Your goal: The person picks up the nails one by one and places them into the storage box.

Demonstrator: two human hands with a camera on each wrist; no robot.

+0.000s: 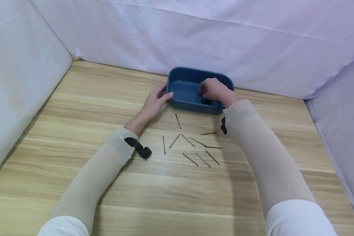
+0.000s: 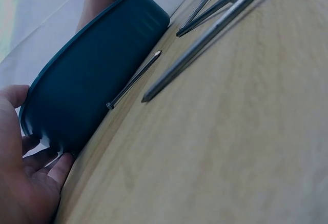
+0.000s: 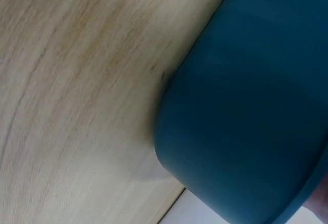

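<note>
Nails [image 1: 191, 144] only in head, left-wrist views

A dark blue, round-cornered plastic tub [image 1: 184, 90] is set upright near the table's far edge. Dark nails [image 1: 203, 97] are pinched inside it, toward its right end. Ten loose nails [image 1: 191, 144] are scattered flat just nearer.
</note>
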